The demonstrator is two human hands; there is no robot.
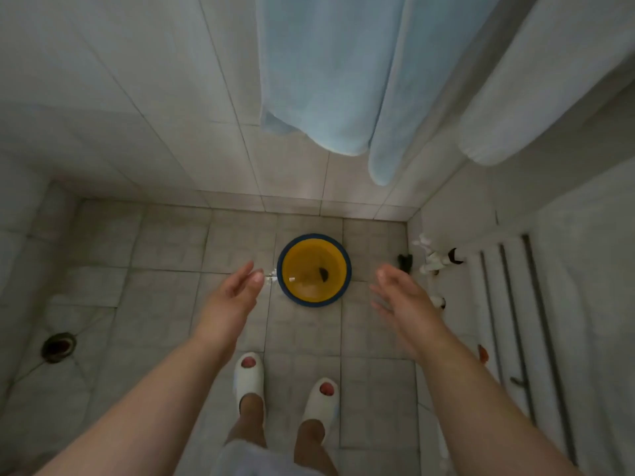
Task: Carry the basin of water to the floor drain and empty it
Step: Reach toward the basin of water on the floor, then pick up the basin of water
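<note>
A round basin [314,270], yellow inside with a dark blue rim, stands on the tiled floor near the far wall. Water lies in it with a small dark object near the middle. My left hand [237,290] hovers open just left of the basin, fingers apart, holding nothing. My right hand [400,297] hovers open to the right of it, palm turned inward, apart from the rim. The floor drain [57,346], a dark round metal ring, sits in the floor at the far left.
Light blue towels [330,80] and a white towel [536,87] hang overhead. A white radiator [508,304] runs along the right wall, with small white and black items [433,259] in the corner. My feet in white slippers [248,377] stand behind the basin.
</note>
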